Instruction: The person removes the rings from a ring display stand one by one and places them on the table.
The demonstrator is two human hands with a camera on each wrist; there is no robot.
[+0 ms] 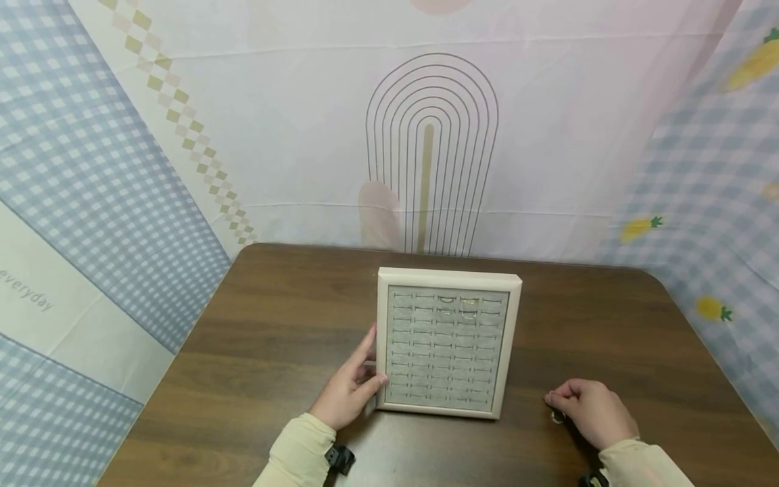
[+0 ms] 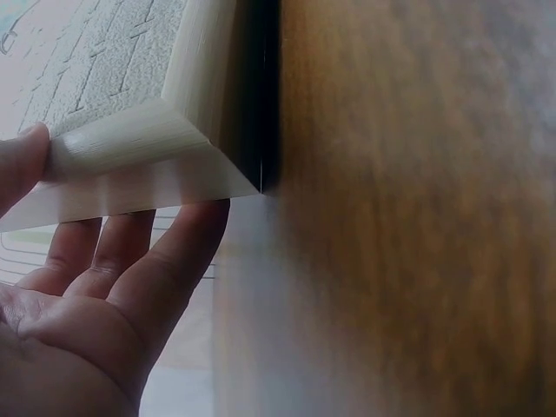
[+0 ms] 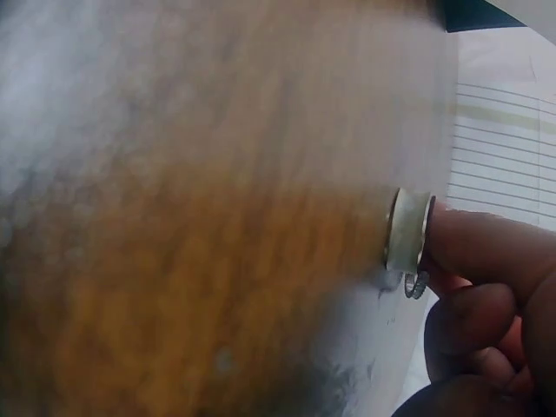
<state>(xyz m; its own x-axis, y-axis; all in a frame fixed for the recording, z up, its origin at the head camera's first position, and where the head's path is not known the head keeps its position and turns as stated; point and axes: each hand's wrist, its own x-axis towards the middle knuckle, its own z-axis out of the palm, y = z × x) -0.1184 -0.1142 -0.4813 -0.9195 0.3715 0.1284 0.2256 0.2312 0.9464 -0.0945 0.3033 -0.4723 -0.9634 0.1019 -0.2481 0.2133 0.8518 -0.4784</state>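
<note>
A ring display board (image 1: 447, 352) with a cream frame and grey slotted padding stands tilted up on the table. My left hand (image 1: 347, 396) grips its left edge, thumb on the front of the frame and fingers against the side. Several thin rings (image 1: 469, 302) sit in the slots near its top. To the right of the board, my right hand (image 1: 593, 409) is low over the table, holding a wide silver ring (image 3: 407, 230) at its fingertips. Just below that ring, a smaller textured ring (image 3: 417, 285) shows in the right wrist view.
The dark brown wooden table (image 1: 274, 325) has rounded far corners. Behind it hangs a pale cloth (image 1: 292, 135) printed with arches. Blue checked cloth (image 1: 73, 101) borders the left side, and more with pineapples hangs at the right.
</note>
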